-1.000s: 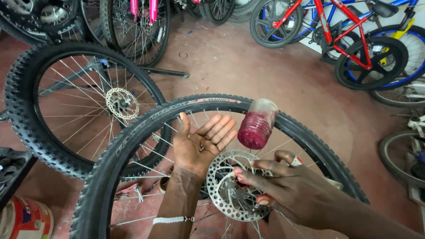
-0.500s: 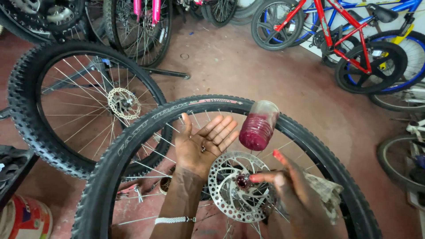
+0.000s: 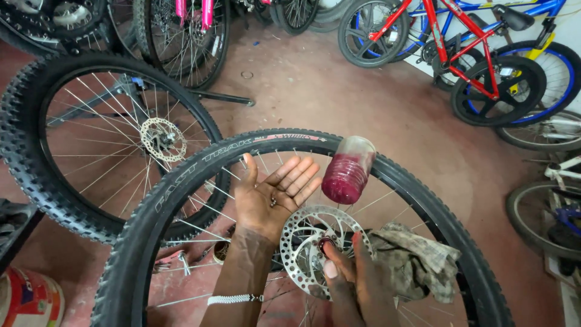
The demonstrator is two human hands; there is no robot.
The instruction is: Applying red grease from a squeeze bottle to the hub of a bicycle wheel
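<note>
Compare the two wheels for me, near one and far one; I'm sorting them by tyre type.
The near wheel wears a smoother, fine-treaded tyre; the far wheel has a chunky knobbly one. The near wheel lies under both hands, the right hand at its hub and the left hand palm-up above the spokes; the far wheel is untouched. The near wheel overlaps the far one's edge. Both carry perforated disc rotors.

Around the disc (image 3: 315, 248), spokes (image 3: 200, 200) leave only narrow gaps. A jar (image 3: 347, 169) crowds just above it and a rag (image 3: 411, 263) lies beside it, perhaps touching. Bare floor (image 3: 357, 91) opens beyond the tyre (image 3: 181, 181).
</note>
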